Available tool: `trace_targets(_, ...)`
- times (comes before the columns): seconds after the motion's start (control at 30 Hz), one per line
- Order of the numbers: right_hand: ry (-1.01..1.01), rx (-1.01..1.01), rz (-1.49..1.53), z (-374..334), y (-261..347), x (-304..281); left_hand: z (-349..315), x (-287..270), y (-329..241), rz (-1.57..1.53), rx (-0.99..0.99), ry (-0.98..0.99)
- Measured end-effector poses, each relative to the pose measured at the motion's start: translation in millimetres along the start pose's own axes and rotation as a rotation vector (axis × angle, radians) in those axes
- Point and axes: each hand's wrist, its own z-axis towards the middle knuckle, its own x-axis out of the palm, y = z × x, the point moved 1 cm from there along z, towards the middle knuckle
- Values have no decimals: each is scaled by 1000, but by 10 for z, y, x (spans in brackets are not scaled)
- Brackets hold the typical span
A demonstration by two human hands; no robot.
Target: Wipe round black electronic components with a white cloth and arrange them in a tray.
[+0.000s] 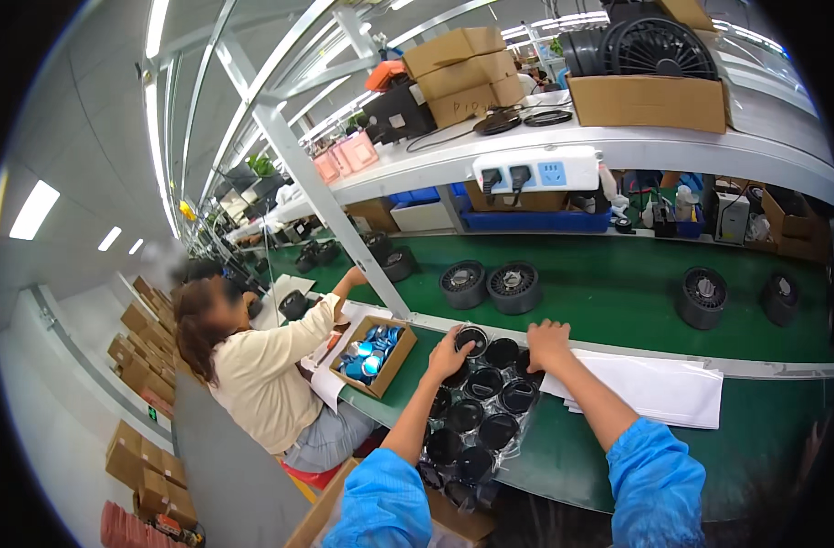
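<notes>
Several black round caps (465,416) with glossy faces sit close together in rows, in clear plastic packing (505,451) before me, reaching over the near edge of the green bench. My left hand (448,353) wraps round a cap with a pale ring (472,340) at the far left corner, slightly raised and tilted. At the far right corner my right hand (549,345) curls its fingers down by another black cap (525,363), partly covering it. White paper sheets (650,388) lie beside my right forearm.
Black round fan-like units (514,287) stand on the green conveyor belt (599,265) beyond a metal rail. At left a seated co-worker (262,365) reaches toward the belt, near a cardboard box of blue shiny parts (373,354). A shelf with a power strip (535,171) hangs above.
</notes>
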Motion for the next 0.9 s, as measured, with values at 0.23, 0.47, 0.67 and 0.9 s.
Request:
trace_targets(0.23, -310, -706, 544, -1556, 920, -726, -127, -12, -237, 253, -67, -18)
trace_targets(0.47, 97, -653, 560, -2166, 601, 81, -808, -257, -945, 128, 204, -223)
trace_targets(0.67, 133, -627, 594, -1949, 455, 178, -2063, -568, -1280, 307, -5, 66)
trace_targets(0.9, 140, -602, 634, -2001, 441, 131, -2157, -407, -1294, 334, -43, 41)
